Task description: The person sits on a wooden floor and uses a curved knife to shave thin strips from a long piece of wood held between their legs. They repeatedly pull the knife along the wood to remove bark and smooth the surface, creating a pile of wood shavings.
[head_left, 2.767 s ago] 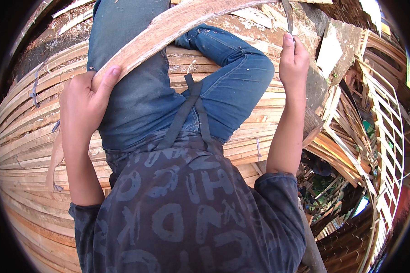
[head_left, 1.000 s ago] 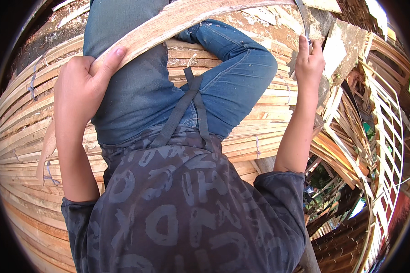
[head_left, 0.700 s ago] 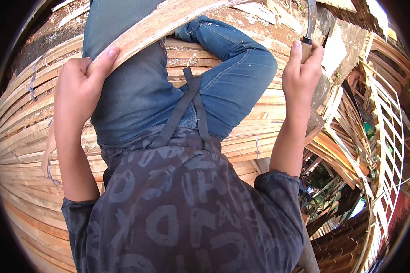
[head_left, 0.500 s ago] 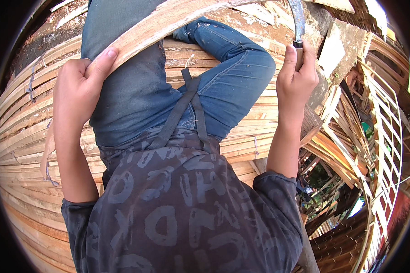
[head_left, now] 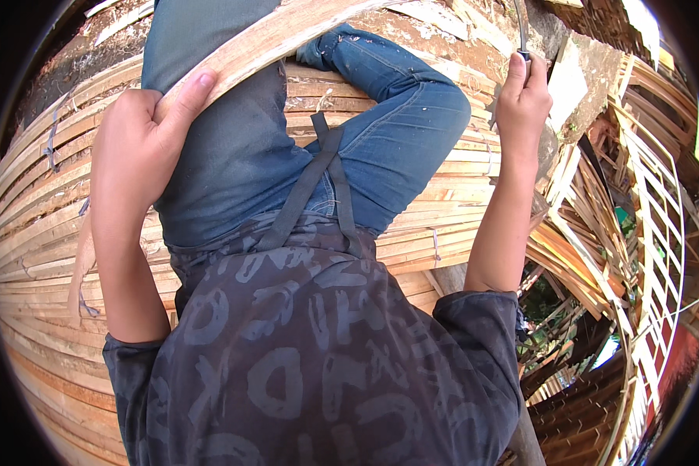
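My left hand [head_left: 137,140] is closed around the near end of a long, pale wooden strip [head_left: 276,40]. Its thumb lies along the top face. The strip slants up and right across my jeans-clad thigh, and its far end passes out of view at the top. Out to the right, my right hand [head_left: 523,95] grips the dark handle of a curved-bladed knife [head_left: 522,29]. The blade points away from me, seen nearly edge-on, and its tip is cut off by the frame. Blade and strip are apart.
Bundled wooden slats [head_left: 46,256] lie beneath and around me, tied with thin cords. At right are a flat stone or concrete piece [head_left: 594,74], a pile of split strips [head_left: 579,272] and a pale lattice frame [head_left: 660,217]. Shavings litter the ground [head_left: 365,43] ahead.
My right hand has moved right and slightly farther away with the knife, whose blade has turned more edge-on. My left hand and the wooden strip have shifted slightly.
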Available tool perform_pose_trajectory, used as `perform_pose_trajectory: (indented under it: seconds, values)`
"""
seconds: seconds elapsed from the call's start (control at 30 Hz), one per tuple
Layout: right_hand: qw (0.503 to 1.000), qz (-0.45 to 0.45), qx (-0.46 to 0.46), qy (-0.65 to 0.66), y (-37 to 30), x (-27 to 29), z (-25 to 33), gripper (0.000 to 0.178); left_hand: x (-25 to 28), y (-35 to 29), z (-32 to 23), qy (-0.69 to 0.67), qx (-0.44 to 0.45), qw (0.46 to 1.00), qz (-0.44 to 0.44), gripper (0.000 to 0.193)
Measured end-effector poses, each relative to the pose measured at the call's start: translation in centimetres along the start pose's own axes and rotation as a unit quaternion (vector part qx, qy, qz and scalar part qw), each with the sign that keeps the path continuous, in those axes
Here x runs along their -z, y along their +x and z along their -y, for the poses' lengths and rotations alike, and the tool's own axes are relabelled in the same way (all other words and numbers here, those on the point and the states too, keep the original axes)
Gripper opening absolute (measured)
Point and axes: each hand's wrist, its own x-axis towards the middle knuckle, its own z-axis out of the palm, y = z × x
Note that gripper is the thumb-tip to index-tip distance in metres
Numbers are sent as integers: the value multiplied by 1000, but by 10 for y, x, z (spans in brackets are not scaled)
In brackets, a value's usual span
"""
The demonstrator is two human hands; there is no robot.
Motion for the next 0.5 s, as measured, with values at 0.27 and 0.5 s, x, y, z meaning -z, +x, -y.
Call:
perform_pose_trajectory:
  seconds: [0.27,0.5]
  values:
    - [999,21,40,21,-22,-2,31,20,6,1,10,-11,19,999,29,74]
    - [994,-21,108,19,-33,-4,29,19,1,3,7,-6,10,1000,15,75]
